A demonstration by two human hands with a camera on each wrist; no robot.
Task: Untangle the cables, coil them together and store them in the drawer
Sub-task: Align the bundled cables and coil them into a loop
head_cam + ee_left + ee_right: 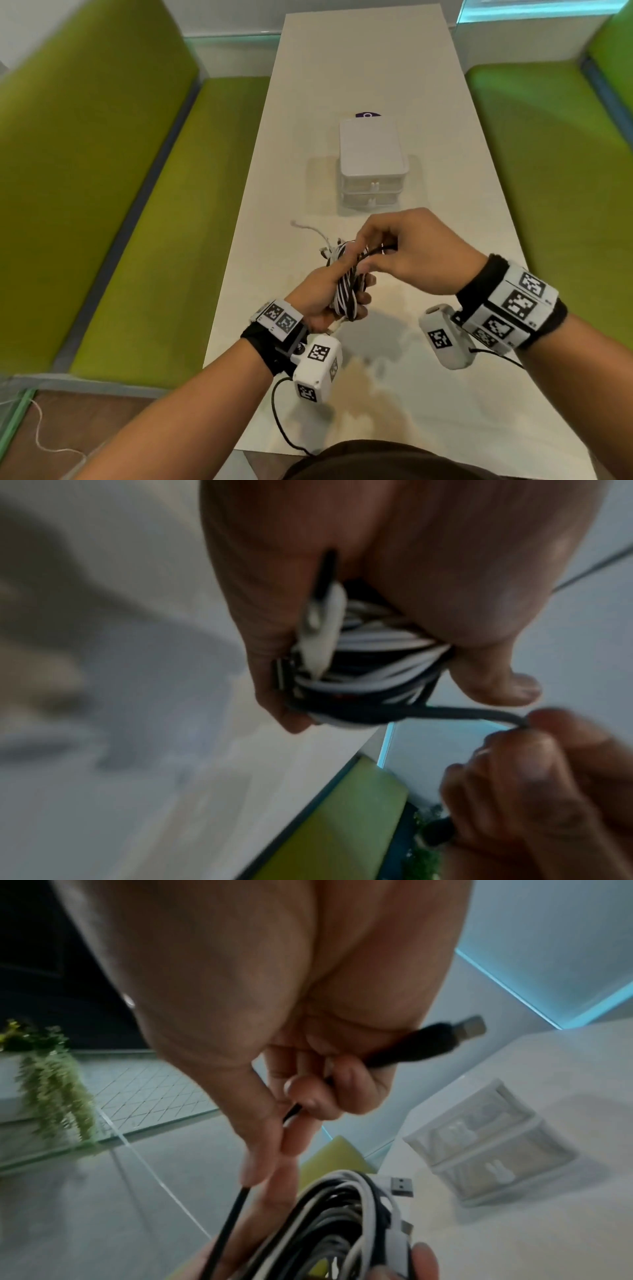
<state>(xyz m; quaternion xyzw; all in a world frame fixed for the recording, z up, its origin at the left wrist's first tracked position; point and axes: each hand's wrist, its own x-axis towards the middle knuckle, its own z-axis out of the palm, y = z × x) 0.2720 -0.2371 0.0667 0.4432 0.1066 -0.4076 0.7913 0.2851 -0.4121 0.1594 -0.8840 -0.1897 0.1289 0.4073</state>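
cable coil (347, 291) gripped upright in left hand (320, 298) above counter (428, 144) | right hand (407, 253) fingers pinching black cable end (404, 1047), plug toward drawer unit (373, 164) | green benches (144, 222) flanking

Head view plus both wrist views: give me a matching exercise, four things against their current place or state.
Things:
1. cable bundle
2. black cable end
3. drawer unit
4. green bench

States:
A. drawers closed, on the table
B. beside the table
C. gripped in the left hand
D. pinched by the right hand

Pairs: 1-C, 2-D, 3-A, 4-B
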